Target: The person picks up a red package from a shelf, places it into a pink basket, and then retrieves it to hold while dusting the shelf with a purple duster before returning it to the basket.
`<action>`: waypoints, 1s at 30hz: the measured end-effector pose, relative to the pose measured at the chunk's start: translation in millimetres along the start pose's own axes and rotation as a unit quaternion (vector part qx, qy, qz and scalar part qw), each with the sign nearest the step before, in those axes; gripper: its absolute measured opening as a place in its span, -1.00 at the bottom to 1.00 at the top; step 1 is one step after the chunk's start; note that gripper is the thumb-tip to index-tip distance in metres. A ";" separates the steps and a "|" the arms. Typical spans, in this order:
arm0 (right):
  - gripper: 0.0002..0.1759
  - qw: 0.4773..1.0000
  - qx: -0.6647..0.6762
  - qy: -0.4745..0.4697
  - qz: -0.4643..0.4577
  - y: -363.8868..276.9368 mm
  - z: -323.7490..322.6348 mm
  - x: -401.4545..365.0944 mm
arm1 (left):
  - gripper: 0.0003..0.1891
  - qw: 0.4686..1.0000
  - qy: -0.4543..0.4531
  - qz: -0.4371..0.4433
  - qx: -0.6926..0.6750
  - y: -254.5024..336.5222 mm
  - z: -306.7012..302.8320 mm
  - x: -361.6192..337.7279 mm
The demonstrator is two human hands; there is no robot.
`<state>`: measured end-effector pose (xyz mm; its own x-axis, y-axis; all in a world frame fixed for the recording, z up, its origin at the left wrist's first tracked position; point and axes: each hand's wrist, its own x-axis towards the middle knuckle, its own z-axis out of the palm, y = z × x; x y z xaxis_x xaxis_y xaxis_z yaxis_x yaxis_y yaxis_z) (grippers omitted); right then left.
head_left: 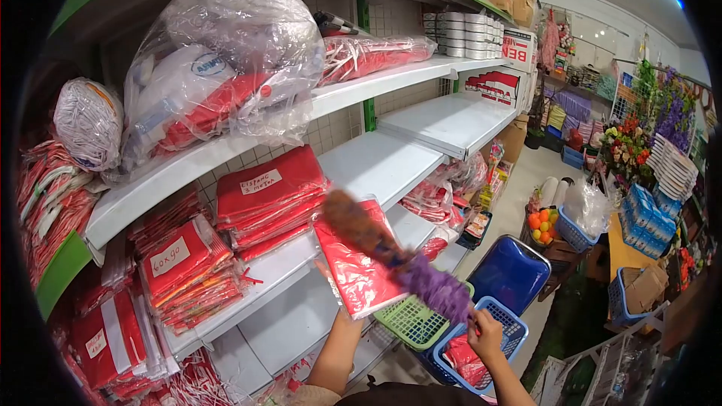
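My right hand (pixel 485 331) is closed around the lower end of a feather duster (pixel 436 282), which slants up to the left, purple near the hand and brown, blurred, at the far end. The duster crosses in front of a flat red packet in clear plastic (pixel 361 256). That packet is held up on my left hand (pixel 347 322), whose fingers are mostly hidden behind it. Left of it, on the middle shelf, lies a stack of red packets (pixel 267 188) with a handwritten label. Below my right hand stands a blue basket (pixel 519 331) with a red packet (pixel 462 361) inside.
A green basket (pixel 414 323) adjoins the blue one, with a dark blue lidded box (pixel 511 274) behind. White shelves (pixel 410 116) run along my left, bearing a big plastic bag of goods (pixel 226 60) and labelled red bundles (pixel 177 256). Artificial flowers (pixel 639 128) stand at the right.
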<state>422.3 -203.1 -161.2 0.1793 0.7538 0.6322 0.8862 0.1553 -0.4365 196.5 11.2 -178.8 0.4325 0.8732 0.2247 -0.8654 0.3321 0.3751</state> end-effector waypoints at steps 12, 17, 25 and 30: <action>-0.70 0.992 0.076 -0.087 -0.050 -22.5 -9.8 -0.6 | -0.36 1.000 0.006 -0.014 0.013 -1.8 -6.3 -2.8; -0.64 0.998 0.057 -0.036 -0.009 -4.0 2.6 6.5 | -0.35 1.000 0.006 -0.007 0.015 4.8 -3.7 -6.4; -0.67 0.996 0.054 0.047 0.046 -3.5 37.6 64.2 | -0.32 0.999 0.022 0.035 0.022 23.2 -4.3 -25.8; -0.69 0.998 -0.029 -0.009 0.050 -32.8 70.8 131.8 | -0.31 0.997 0.040 0.063 0.027 30.6 -15.4 -41.2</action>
<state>386.6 -63.6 -108.9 0.2615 0.7749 0.5754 0.8872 0.0418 -0.4595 148.3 -9.2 -190.5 0.2981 0.9332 0.2008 -0.8957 0.2007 0.3968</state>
